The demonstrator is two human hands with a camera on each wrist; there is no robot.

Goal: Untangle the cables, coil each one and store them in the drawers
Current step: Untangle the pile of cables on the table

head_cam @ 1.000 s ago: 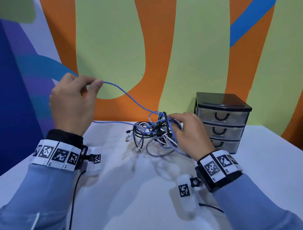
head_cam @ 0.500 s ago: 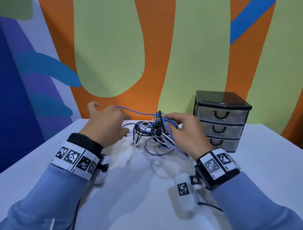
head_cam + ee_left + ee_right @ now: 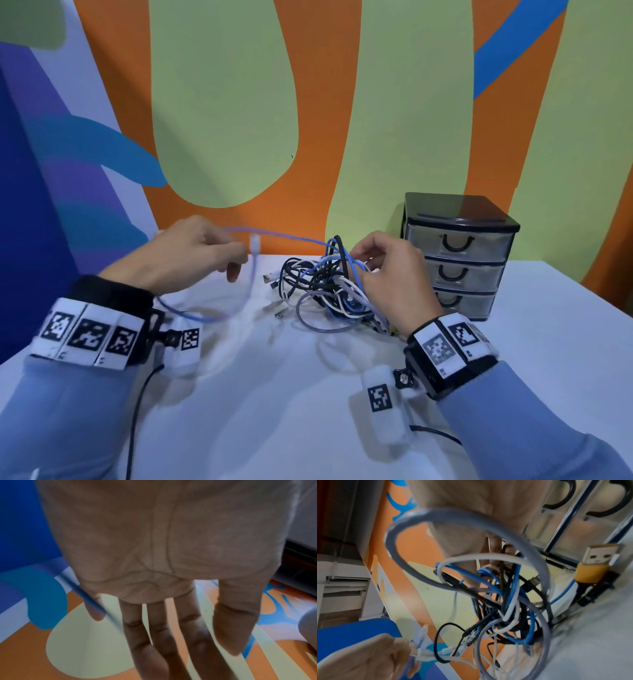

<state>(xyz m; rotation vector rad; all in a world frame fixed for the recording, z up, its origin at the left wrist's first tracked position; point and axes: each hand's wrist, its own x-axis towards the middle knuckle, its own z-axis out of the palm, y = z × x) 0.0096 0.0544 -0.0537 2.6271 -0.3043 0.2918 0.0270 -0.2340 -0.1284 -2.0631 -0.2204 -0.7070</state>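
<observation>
The left hand (image 3: 191, 253) is hovering above the white table (image 3: 548, 359), left of the cable tangle (image 3: 329, 291), and is pinching the light blue cable (image 3: 284, 235) between thumb and curled fingers (image 3: 236, 255); the cable's pale plug end (image 3: 255, 244) is hanging just past the fingertips, and a loop of the same cable is sagging under the wrist to the tabletop. The left wrist view is showing the other fingers fairly straight, with the blurred blue cable (image 3: 96, 604) crossing beside them. The right hand (image 3: 387, 274) is sitting on the right side of the tangle, its fingers curled into the blue, black and white strands. The tangle is lying on the table just left of the three-drawer unit (image 3: 455, 257), whose drawers are all closed
</observation>
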